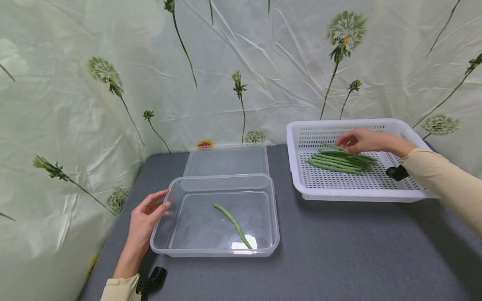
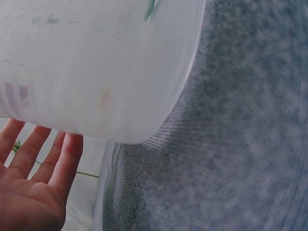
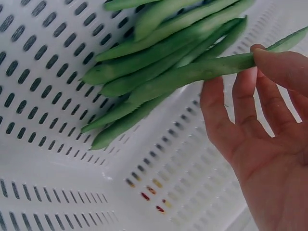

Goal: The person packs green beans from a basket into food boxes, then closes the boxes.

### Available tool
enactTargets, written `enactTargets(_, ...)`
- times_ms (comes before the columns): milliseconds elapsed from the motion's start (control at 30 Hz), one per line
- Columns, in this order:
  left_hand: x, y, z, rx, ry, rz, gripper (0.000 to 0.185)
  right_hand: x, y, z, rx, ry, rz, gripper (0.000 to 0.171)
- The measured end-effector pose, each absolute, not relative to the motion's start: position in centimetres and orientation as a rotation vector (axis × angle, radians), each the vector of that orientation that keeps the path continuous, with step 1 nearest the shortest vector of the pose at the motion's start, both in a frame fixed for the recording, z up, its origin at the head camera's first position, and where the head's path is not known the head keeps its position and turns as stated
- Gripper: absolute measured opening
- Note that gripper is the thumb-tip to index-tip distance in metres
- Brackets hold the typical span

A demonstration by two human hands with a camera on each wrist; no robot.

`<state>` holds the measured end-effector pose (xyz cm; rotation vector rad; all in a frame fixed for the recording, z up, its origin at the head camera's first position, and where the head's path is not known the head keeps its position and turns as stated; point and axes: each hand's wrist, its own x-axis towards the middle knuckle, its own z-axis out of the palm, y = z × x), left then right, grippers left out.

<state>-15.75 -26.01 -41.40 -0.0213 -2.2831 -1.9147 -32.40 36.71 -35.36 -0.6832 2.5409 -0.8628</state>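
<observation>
My right hand [image 1: 361, 140] reaches into a white perforated basket [image 1: 357, 193] and pinches one green bean [image 3: 192, 73] between thumb and fingers. Beneath and beside it lies a bunch of green beans [image 1: 335, 162] on the basket floor. On the left, a clear plastic container [image 1: 214, 253] holds a single green bean [image 1: 233, 223], lying diagonally. My left hand [image 1: 144, 219] is at the container's left wall, its fingers extended; in the left wrist view the fingertips [image 2: 72, 139] meet the wall's edge.
Behind the container lies a clear flat lid [image 1: 227, 161]. Everything rests on a dark grey table [image 1: 320, 251]. A flower-printed curtain [image 1: 211, 83] hangs along the back and left side. The basket stands to the right of the container, with a strip of table between them.
</observation>
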Motion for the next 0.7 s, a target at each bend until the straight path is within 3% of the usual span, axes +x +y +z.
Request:
enactTargets(267, -15.7, -26.0, -41.4, -0.012, -2.29, -1.904, 0.041, -31.4, 36.7, -34.0, -0.578, 2.448, -1.013, 0.042)
enactTargets(533, -15.7, -26.1, -41.3, -0.005, -2.293, -1.901, 0.042, -30.1, 35.9, -32.4, -0.752, 2.45, -1.016, 0.038)
enactTargets(700, -15.7, -26.0, -41.3, -0.008, -2.3, -1.894, 0.042, -29.1, 35.2, -31.3, -0.722, 2.479, -1.031, 0.039)
